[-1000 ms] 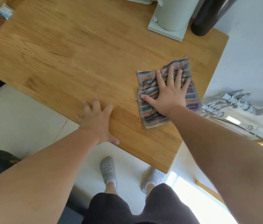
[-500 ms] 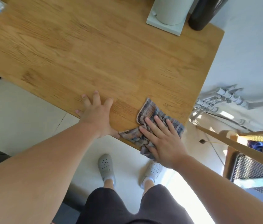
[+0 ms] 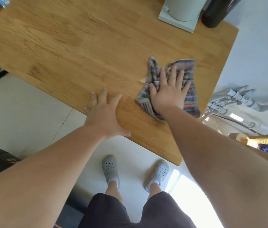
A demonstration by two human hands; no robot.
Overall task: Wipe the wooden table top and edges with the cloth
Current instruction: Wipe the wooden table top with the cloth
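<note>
R hand [image 3: 169, 94] lies flat, fingers straight and spread, pressing the striped cloth [image 3: 191, 98] onto the wooden table [image 3: 80, 46]. The cloth sits nr the right edge, a bit in from the near-right corner, bunched, w/ one end fanned out past the fingertips. L hand [image 3: 103, 116] is flat too, fingers spread on the near edge, thumb along the rim, holding nothing. At the far edge a white cylinder [image 3: 184, 9] stands on a pale square base [image 3: 176, 23], w/ a dark bottle [image 3: 215, 12] just beside it by the far-right corner. Can't see what's in either.
</note>
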